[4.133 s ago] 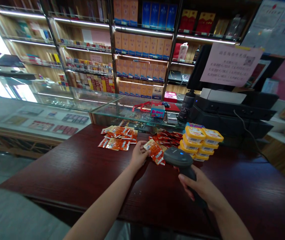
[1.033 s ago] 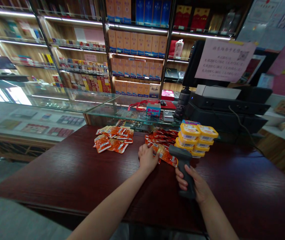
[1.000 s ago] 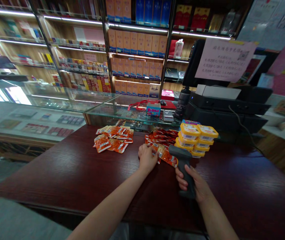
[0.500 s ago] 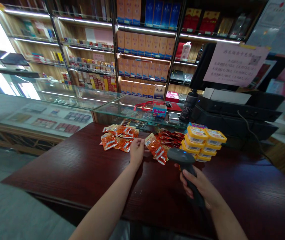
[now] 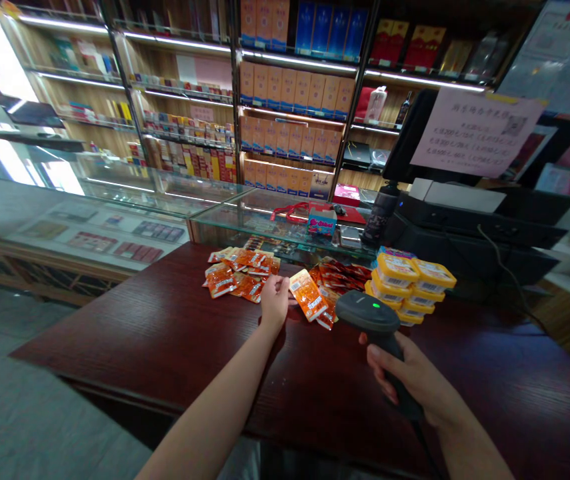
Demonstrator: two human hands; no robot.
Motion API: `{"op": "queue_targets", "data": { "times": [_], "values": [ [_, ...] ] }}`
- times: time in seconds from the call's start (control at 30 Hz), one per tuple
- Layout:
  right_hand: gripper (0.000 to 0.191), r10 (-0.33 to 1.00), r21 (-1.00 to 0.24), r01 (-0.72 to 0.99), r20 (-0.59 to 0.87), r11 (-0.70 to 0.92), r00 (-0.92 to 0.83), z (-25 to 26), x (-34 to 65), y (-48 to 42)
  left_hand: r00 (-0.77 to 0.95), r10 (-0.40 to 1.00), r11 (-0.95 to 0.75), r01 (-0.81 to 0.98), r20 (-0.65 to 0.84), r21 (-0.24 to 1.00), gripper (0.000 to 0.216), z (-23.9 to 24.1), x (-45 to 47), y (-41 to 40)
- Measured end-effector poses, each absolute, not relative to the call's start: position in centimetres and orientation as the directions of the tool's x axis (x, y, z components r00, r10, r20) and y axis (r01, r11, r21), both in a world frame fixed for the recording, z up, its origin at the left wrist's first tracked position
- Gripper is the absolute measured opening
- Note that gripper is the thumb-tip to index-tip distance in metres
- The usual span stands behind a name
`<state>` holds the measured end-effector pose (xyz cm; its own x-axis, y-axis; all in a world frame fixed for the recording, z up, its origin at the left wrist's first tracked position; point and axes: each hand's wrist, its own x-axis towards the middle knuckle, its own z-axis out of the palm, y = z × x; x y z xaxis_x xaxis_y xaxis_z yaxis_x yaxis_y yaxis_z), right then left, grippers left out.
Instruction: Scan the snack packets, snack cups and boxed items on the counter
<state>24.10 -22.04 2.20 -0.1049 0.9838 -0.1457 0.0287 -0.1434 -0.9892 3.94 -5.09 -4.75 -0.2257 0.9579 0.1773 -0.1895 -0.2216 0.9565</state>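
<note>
Across our dark wooden counter (image 5: 205,347), we pinch an orange packet (image 5: 308,297) by its edge in our left hand (image 5: 275,303), beside the left pile of packets (image 5: 245,270). Our right hand (image 5: 421,375) wraps round a scanner (image 5: 365,311) showing green. Yellow tubs (image 5: 397,271) stand stacked beyond; boxes (image 5: 297,91) line the shelves.

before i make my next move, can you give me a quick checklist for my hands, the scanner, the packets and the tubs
1. Left hand gripping the shiny orange rectangular packet at its edge: ok.
2. Dark grey plastic pistol-grip scanner in right hand: ok.
3. Green light on the scanner lit: ok.
4. Scan beam on that packet: cannot tell, none visible.
5. Left heap of shiny orange packets apart from right heap of red-orange packets: ok.
6. Yellow plastic tubs stacked, none toppled: ok.
</note>
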Motion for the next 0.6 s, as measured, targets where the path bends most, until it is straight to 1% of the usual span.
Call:
{"op": "queue_targets", "data": {
  "times": [0.13, 0.2, 0.27, 0.37, 0.47, 0.6],
  "values": [
    [0.041, 0.981, -0.989, -0.007, -0.147, -0.149, -0.125, 1.6, 24.2, -21.6, -0.197, 0.962, -0.231, -0.207, 0.191, 0.951, 0.023, -4.7, 3.9, -5.0],
    [0.040, 0.979, -0.986, -0.064, -0.141, -0.152, -0.147, 0.9, 24.3, -21.1, -0.200, 0.959, -0.239, -0.197, 0.200, 0.951, 0.021, -4.9, 3.9, -4.9],
    [0.039, 0.972, -0.969, -0.180, -0.134, -0.169, -0.193, -0.1, 24.3, -20.5, -0.206, 0.957, -0.244, -0.180, 0.206, 0.953, 0.021, -5.1, 3.8, -4.8],
    [0.035, 0.961, -0.901, -0.380, -0.115, -0.208, -0.253, -1.9, 24.4, -19.2, -0.214, 0.957, -0.237, -0.181, 0.196, 0.955, 0.020, -5.6, 3.7, -4.6],
    [0.032, 0.957, -0.830, -0.514, -0.079, -0.218, -0.279, -3.4, 24.5, -18.4, -0.244, 0.960, -0.199, -0.259, 0.135, 0.945, 0.017, -5.4, 3.5, -4.4],
    [0.033, 0.953, -0.769, -0.602, -0.031, -0.215, -0.301, -4.4, 24.8, -18.2, -0.355, 0.935, -0.128, -0.393, -0.022, 0.911, 0.010, -3.6, 2.0, -3.9]
  ]
}}
